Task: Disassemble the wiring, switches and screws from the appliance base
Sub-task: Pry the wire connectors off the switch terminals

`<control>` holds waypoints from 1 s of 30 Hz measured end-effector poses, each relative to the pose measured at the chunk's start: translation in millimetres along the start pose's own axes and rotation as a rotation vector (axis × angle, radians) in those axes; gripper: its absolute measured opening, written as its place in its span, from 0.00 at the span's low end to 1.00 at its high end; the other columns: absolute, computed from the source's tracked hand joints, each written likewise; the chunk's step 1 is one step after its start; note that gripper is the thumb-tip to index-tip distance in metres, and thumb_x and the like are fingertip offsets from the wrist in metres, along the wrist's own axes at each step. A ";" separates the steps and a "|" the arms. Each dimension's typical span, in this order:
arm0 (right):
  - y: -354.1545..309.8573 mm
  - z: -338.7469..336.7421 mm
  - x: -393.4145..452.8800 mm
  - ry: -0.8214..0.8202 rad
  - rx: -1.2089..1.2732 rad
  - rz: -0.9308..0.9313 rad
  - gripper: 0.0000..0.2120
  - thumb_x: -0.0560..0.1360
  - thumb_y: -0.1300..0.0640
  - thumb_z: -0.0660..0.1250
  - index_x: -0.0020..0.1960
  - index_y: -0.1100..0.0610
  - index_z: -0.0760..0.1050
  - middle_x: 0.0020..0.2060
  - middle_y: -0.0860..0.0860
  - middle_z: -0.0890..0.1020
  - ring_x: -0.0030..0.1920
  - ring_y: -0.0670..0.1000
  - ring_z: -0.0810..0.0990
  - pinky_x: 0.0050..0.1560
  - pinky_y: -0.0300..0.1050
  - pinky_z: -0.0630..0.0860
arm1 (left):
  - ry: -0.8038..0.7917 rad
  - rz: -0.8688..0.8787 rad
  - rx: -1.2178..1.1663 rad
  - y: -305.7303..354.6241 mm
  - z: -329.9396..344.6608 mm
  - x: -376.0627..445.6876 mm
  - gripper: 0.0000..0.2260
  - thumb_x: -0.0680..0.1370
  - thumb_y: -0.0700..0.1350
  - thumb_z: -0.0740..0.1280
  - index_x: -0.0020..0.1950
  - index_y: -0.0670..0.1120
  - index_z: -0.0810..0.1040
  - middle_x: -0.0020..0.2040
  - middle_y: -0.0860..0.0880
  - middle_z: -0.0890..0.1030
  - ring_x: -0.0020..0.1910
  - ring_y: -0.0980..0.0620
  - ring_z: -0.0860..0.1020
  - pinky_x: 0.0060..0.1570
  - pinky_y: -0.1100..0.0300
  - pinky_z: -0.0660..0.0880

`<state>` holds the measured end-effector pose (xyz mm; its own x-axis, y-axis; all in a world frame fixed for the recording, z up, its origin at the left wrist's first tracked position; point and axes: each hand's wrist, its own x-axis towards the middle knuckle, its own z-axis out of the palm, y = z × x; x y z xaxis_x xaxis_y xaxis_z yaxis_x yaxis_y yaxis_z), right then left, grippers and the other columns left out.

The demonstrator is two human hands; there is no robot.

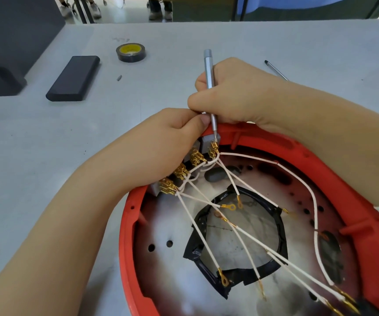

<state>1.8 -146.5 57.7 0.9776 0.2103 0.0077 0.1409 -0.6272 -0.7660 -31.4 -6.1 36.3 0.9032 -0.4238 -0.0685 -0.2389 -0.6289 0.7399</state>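
The round red plastic appliance base point(334, 179) runs off the near and right edges, the left hand point(170, 142) covers the grey switch bodies' outer faces, and the silver screwdriver's tip point(216, 139) is too small to read.

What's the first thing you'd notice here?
The big red appliance base in front, with white wires fanning across it. At its far rim, the right hand grips a silver screwdriver at the gold terminals, where the left hand rests.
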 end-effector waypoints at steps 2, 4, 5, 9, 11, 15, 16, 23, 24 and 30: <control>0.1 -0.5 -0.9 0.002 0.001 0.004 0.18 0.69 0.60 0.64 0.25 0.53 0.60 0.16 0.43 0.61 0.19 0.43 0.61 0.20 0.32 0.60 | -0.008 -0.002 -0.003 -0.1 -0.6 -0.2 0.19 0.82 0.55 0.54 0.56 0.44 0.78 0.48 0.36 0.80 0.35 0.48 0.73 0.35 0.56 0.70; 0.8 -3.1 -6.2 0.047 -0.015 -0.047 0.17 0.71 0.60 0.63 0.27 0.54 0.61 0.19 0.45 0.63 0.21 0.44 0.62 0.22 0.32 0.61 | -0.025 0.000 -0.019 0.5 -0.6 -0.6 0.18 0.82 0.55 0.54 0.55 0.46 0.79 0.50 0.38 0.81 0.40 0.41 0.77 0.41 0.54 0.74; 1.2 -4.4 -10.3 0.088 -0.017 -0.090 0.16 0.71 0.60 0.63 0.28 0.55 0.61 0.21 0.47 0.64 0.22 0.44 0.62 0.23 0.32 0.62 | -0.037 0.001 -0.023 0.8 -0.6 -0.7 0.18 0.82 0.55 0.54 0.55 0.47 0.79 0.51 0.37 0.81 0.45 0.40 0.79 0.45 0.52 0.75; 4.9 -1.9 -25.9 0.264 0.037 -0.225 0.14 0.74 0.61 0.63 0.31 0.58 0.65 0.23 0.49 0.66 0.24 0.43 0.66 0.25 0.31 0.64 | -0.064 -0.011 -0.017 0.7 -0.2 -0.5 0.21 0.81 0.56 0.53 0.55 0.43 0.77 0.52 0.36 0.81 0.49 0.38 0.79 0.54 0.43 0.74; 7.2 1.4 -27.9 0.313 0.034 -0.250 0.14 0.75 0.61 0.64 0.32 0.60 0.66 0.24 0.50 0.66 0.25 0.44 0.66 0.26 0.33 0.63 | -0.058 -0.014 -0.011 0.9 -0.2 -0.6 0.21 0.81 0.57 0.53 0.55 0.43 0.78 0.51 0.36 0.81 0.48 0.38 0.79 0.54 0.41 0.74; 9.8 2.3 -26.7 0.308 0.011 -0.264 0.17 0.74 0.61 0.64 0.30 0.56 0.62 0.23 0.46 0.64 0.25 0.43 0.65 0.28 0.32 0.63 | -0.055 -0.019 -0.027 2.0 0.2 -1.5 0.20 0.81 0.57 0.53 0.54 0.46 0.79 0.51 0.35 0.80 0.49 0.36 0.79 0.52 0.45 0.74; 10.4 2.6 -26.7 0.299 0.003 -0.268 0.17 0.74 0.61 0.64 0.30 0.55 0.62 0.22 0.46 0.64 0.25 0.43 0.66 0.28 0.32 0.63 | -0.051 -0.018 -0.026 2.2 0.2 -1.8 0.19 0.81 0.57 0.53 0.54 0.48 0.79 0.52 0.36 0.80 0.49 0.37 0.79 0.50 0.46 0.74; 12.3 4.2 -27.0 0.293 0.023 -0.288 0.17 0.74 0.60 0.64 0.29 0.54 0.62 0.20 0.46 0.66 0.24 0.43 0.68 0.27 0.31 0.63 | -0.062 -0.009 -0.030 2.7 -0.5 -2.0 0.19 0.82 0.56 0.53 0.54 0.48 0.80 0.53 0.36 0.80 0.50 0.37 0.79 0.52 0.46 0.74; 12.4 4.5 -27.0 0.293 0.028 -0.292 0.18 0.74 0.60 0.64 0.29 0.54 0.61 0.20 0.45 0.66 0.23 0.43 0.67 0.27 0.30 0.63 | -0.062 -0.008 -0.027 2.7 -0.5 -2.2 0.19 0.82 0.56 0.53 0.54 0.47 0.80 0.53 0.35 0.80 0.50 0.36 0.79 0.53 0.45 0.74; 9.3 2.1 -22.2 0.243 0.016 -0.252 0.17 0.71 0.62 0.64 0.28 0.55 0.60 0.20 0.45 0.62 0.24 0.44 0.64 0.25 0.32 0.62 | -0.057 -0.017 -0.032 2.8 -0.7 -2.2 0.19 0.82 0.56 0.53 0.54 0.48 0.80 0.54 0.36 0.80 0.42 0.46 0.78 0.53 0.44 0.74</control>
<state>-19.0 -155.4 49.1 0.9212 0.1713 0.3493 0.3822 -0.5661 -0.7304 -33.8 -6.4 39.0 0.8849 -0.4503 -0.1191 -0.2111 -0.6157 0.7592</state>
